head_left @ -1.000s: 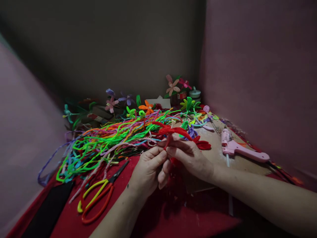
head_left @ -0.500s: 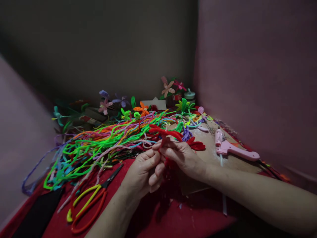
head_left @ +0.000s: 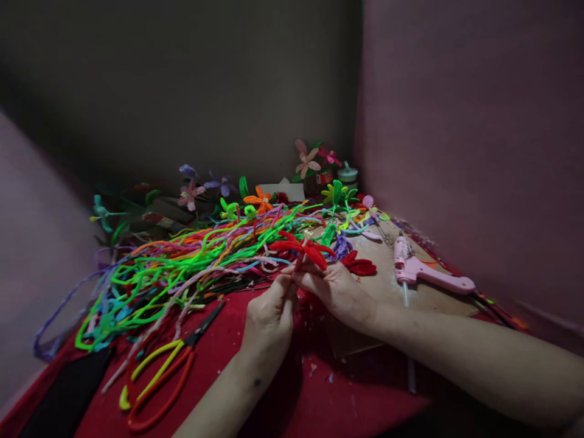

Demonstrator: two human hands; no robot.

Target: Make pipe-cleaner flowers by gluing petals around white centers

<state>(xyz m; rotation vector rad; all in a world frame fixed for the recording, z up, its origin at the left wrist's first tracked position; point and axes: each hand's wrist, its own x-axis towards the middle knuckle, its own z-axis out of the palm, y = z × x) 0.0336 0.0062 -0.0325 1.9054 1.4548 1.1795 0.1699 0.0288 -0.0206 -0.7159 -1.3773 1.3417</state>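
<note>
Both hands meet above the red cloth, close together at a red pipe-cleaner flower [head_left: 314,254]. It has fuzzy looped petals spread outward, pale stamens standing in its centre and a red base pointing down. My right hand [head_left: 349,301] pinches that base between thumb and fingertips just under the petals. My left hand [head_left: 269,316] is turned back-up, its fingers closed at the lower part of the base; the fingertips are mostly hidden. A second red petal piece [head_left: 359,264] lies behind my right hand on the board.
Multicoloured pipe cleaners [head_left: 182,261] heap at the left and middle. Scissors [head_left: 173,365] with red and yellow handles lie near my left forearm. A pink glue gun [head_left: 424,274] rests on the brown board [head_left: 381,292]. Finished flowers [head_left: 308,161] and a lidded jar [head_left: 347,174] stand behind.
My left hand has rolled over, its loose fingers curling in and its back turning up. The flower has tilted so its petals and stamens show more. The view has shifted slightly to the right.
</note>
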